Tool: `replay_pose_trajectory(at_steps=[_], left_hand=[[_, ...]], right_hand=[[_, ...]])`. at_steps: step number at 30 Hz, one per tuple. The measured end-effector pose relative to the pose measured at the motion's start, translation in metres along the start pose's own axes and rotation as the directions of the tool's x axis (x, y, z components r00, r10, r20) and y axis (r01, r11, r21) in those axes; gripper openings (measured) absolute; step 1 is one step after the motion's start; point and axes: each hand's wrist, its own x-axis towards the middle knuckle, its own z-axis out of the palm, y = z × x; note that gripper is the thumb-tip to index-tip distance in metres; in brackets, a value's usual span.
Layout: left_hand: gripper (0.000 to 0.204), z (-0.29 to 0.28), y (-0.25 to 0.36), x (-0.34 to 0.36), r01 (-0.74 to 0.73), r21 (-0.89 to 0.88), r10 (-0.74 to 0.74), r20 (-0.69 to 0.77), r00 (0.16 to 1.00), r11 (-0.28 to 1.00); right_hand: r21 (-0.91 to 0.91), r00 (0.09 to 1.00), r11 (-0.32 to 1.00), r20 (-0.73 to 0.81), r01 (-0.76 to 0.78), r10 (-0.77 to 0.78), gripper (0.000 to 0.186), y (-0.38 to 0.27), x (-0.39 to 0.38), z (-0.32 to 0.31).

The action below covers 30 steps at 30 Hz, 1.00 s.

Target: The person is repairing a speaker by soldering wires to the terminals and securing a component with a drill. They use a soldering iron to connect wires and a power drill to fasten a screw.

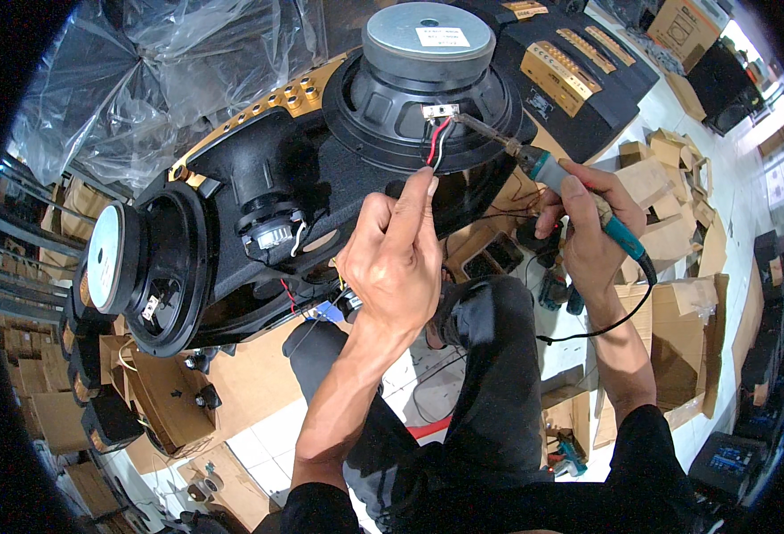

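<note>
In my right hand [592, 218] is a teal and grey soldering iron [548, 171], held like a pen with its cord trailing down. Its tip points at the small terminal strip [441, 111] on the frame of a large speaker driver [392, 107], which lies magnet side up. The fingers of my left hand [396, 245] pinch a red and white wire pair [436, 147] that runs up to that terminal. Whether the tip touches the terminal I cannot tell. Beneath the driver is a black speaker cabinet [250, 196] with gold trim.
A second speaker driver [152, 267] leans at the cabinet's left end. Clear plastic sheeting [169, 80] covers things behind. Black panels with gold fittings [561, 76] lie at the upper right. Cardboard boxes [690, 338] stand on the right, and a power tool [568, 458] lies low by my leg.
</note>
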Motion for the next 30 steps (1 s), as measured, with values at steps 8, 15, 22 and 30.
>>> replay_pose_trajectory(at_steps=[8, 15, 22, 30], left_hand=[[0.024, 0.0008, -0.0020, -0.0018, -0.009, 0.035, 0.010, -0.021, 1.000, 0.999], [0.020, -0.0004, 0.0009, -0.0004, 0.036, 0.006, -0.036, 0.000, 0.999, 0.999], [0.020, 0.0009, 0.0031, 0.0004, 0.031, 0.018, -0.032, 0.020, 0.999, 0.999], [0.020, 0.0024, 0.0011, 0.0009, 0.011, 0.004, -0.011, 0.016, 1.000, 1.000]], right_hand=[[0.037, 0.999, 0.999, -0.048, 0.022, -0.020, 0.023, 0.0009, -0.0011, 0.0016], [0.107, 0.999, 0.994, 0.018, -0.032, 0.030, 0.019, 0.0030, -0.0015, -0.0033], [0.124, 0.999, 0.992, 0.027, -0.028, 0.025, 0.019, 0.0063, -0.0011, -0.0037], [0.110, 0.998, 0.991, 0.015, -0.070, 0.069, 0.019, 0.0028, -0.0011, -0.0030]])
